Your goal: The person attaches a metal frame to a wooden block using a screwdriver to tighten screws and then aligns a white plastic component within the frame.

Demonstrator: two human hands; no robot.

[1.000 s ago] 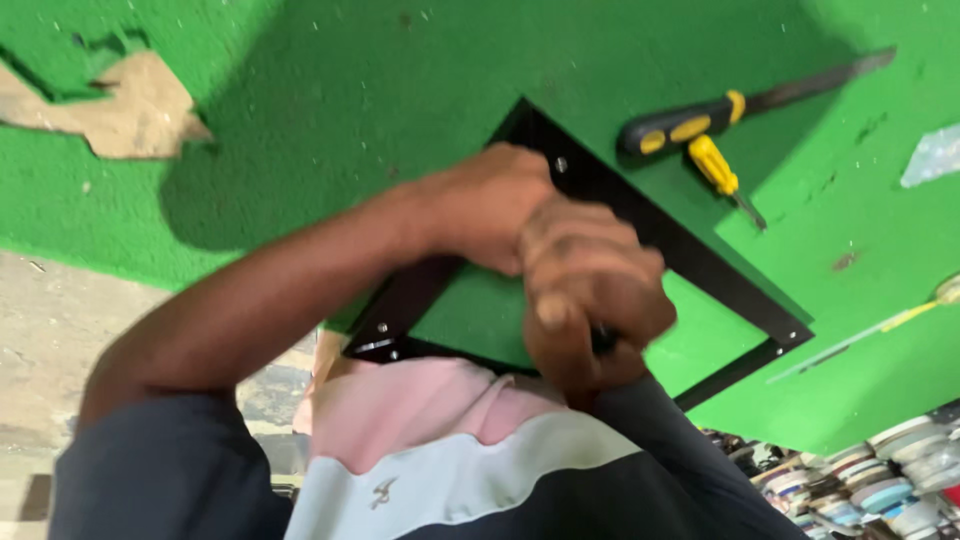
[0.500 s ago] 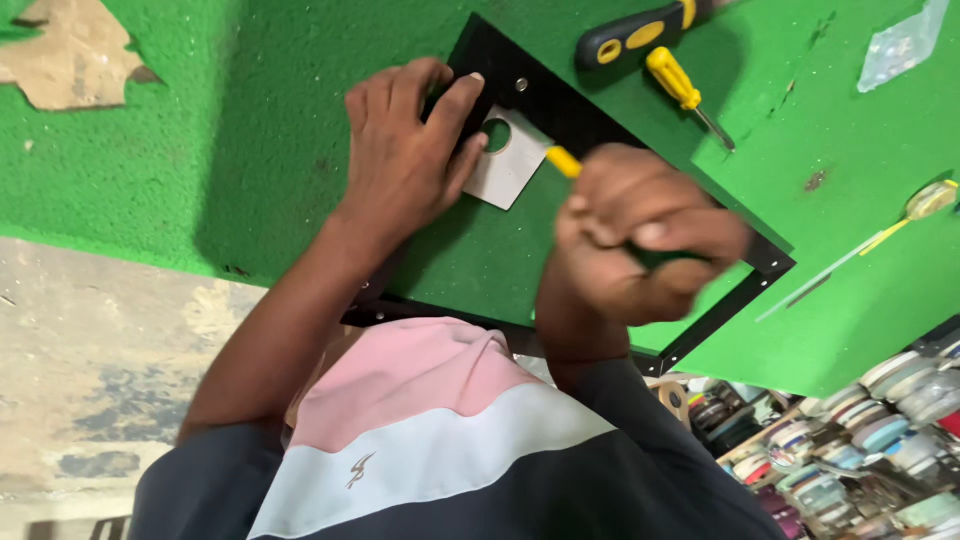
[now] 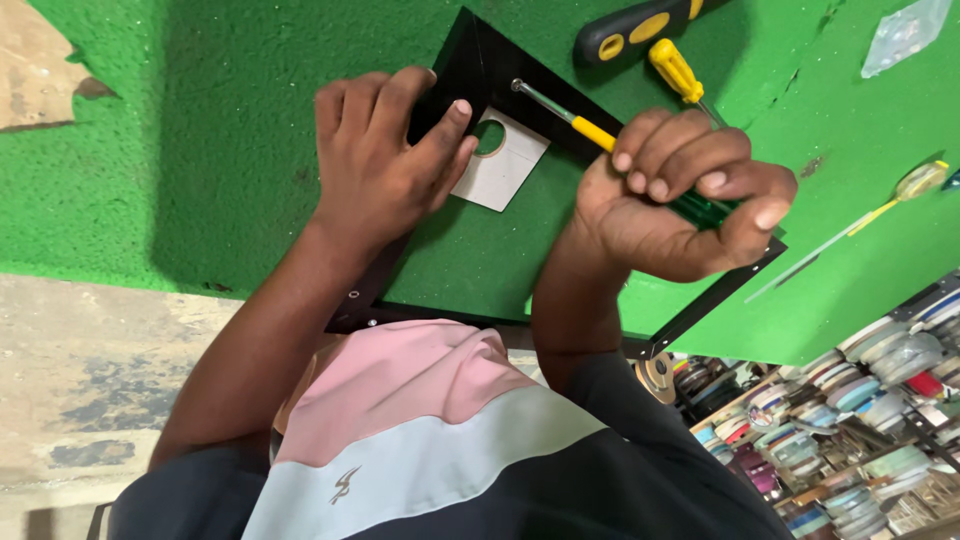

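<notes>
With our left hand point(image 3: 385, 165) spread flat on the black frame point(image 3: 470, 60), our right hand point(image 3: 670, 195) fisted around the screwdriver point(image 3: 600, 130) could slip toward those fingers.

Open green mat point(image 3: 200, 150) left; two screwdrivers point(image 3: 640, 25) crowd the frame point(image 3: 470, 60).

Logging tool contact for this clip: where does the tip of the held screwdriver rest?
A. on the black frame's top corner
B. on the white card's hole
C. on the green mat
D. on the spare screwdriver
A: the right hand holds the screwdriver, its tip on the black frame near the corner.
</notes>
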